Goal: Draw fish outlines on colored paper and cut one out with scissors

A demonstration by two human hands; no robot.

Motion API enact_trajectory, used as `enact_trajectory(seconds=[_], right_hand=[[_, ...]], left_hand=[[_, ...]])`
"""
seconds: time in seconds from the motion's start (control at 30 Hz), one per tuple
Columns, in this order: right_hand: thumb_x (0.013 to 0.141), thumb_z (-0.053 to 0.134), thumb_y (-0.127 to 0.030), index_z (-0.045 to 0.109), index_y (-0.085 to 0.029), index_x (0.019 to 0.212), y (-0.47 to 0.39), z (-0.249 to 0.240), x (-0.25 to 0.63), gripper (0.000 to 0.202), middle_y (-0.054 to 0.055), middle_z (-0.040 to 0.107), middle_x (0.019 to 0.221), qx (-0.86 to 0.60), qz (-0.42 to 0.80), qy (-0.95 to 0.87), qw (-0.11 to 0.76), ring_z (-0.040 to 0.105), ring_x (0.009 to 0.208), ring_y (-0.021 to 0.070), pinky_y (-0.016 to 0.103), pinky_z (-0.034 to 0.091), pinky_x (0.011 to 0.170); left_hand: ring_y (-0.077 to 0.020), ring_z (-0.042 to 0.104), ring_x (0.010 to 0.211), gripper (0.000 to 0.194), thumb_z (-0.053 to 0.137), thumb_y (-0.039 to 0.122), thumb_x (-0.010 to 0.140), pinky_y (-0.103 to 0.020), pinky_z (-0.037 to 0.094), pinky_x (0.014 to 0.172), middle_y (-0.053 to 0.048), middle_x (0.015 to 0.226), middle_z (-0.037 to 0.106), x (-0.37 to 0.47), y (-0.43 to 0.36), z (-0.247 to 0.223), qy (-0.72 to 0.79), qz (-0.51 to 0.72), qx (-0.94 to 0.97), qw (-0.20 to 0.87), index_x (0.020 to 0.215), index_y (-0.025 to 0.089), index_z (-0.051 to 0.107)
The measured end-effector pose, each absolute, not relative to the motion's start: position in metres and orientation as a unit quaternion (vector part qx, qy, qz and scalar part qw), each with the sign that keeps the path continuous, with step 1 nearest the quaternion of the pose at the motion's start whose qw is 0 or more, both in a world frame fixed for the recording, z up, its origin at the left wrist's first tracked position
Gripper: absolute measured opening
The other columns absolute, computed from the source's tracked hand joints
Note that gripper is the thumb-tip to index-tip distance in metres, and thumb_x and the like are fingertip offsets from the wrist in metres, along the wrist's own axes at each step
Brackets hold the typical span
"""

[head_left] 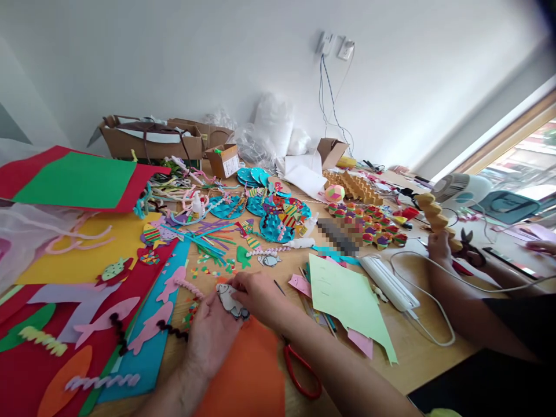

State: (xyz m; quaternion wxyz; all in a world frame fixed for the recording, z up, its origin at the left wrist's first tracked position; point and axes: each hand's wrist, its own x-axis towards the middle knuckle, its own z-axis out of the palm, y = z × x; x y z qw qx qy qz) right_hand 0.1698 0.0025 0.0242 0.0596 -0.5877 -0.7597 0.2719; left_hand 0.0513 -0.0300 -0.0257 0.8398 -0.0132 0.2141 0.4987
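A grey-and-white paper fish cutout (227,296) with dark outlines rests on the fingers of my left hand (211,336), which holds it from below and from the left. My right hand (257,294) reaches in from the right, its fingers closed on the fish's upper right edge. Both hands are over an orange sheet (243,376) at the table's near side. Beside my right forearm lie red-handled scissors (302,373), partly hidden. Another outlined fish (270,260) lies on the table beyond my hands, near a green fish with a pale twisted pipe cleaner.
Coloured sheets (26,370) with pipe-cleaner fish cover the left. A pale green sheet (347,301) and a white power strip (390,284) lie right. There, a co-worker's hand (439,248) holds an egg-carton strip (431,211) near dark scissors. Blue plates (275,229) stand farther back.
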Motion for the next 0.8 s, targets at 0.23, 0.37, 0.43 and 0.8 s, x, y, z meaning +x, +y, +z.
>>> enact_trajectory(seconds=[0.23,0.37,0.43,0.8], right_hand=[[0.083,0.053,-0.024,0.065,-0.025,0.103,-0.009,0.027,0.162,0.023,0.006,0.07,0.095,-0.584,0.211,-0.783,0.022,0.064,0.085,0.0199,0.025,0.04,0.063],[0.085,0.054,-0.027,0.062,-0.025,0.106,0.003,0.031,0.177,0.023,0.005,0.067,0.104,-0.617,0.166,-0.769,0.012,0.062,0.092,0.018,0.023,0.041,0.068],[0.084,0.055,-0.027,0.062,-0.022,0.104,0.018,0.03,0.197,0.021,0.006,0.066,0.103,-0.649,0.144,-0.747,0.001,0.061,0.094,0.0195,0.025,0.042,0.071],[0.089,0.054,-0.031,0.055,-0.016,0.115,0.066,-0.011,0.263,0.029,0.008,0.057,0.115,-0.711,0.12,-0.69,-0.061,0.058,0.098,0.0206,0.041,0.05,0.082]], left_hand=[[-0.0142,0.064,0.072,0.028,0.039,0.004,0.085,-0.026,0.052,0.066,-0.004,0.08,0.067,0.054,-0.029,-0.029,0.298,0.525,-0.003,0.797,0.098,0.014,0.061],[-0.0139,0.066,0.073,0.032,0.038,0.0,0.085,-0.024,0.052,0.062,-0.006,0.085,0.069,0.057,-0.031,-0.03,0.32,0.534,0.017,0.782,0.106,0.015,0.058],[-0.0172,0.067,0.078,0.03,0.04,0.002,0.085,-0.027,0.054,0.065,-0.009,0.09,0.069,0.057,-0.032,-0.029,0.331,0.525,0.034,0.784,0.107,0.013,0.057],[-0.0185,0.068,0.077,0.028,0.038,-0.001,0.083,-0.031,0.055,0.069,-0.01,0.085,0.067,0.057,-0.033,-0.024,0.332,0.511,0.025,0.792,0.102,0.012,0.054]])
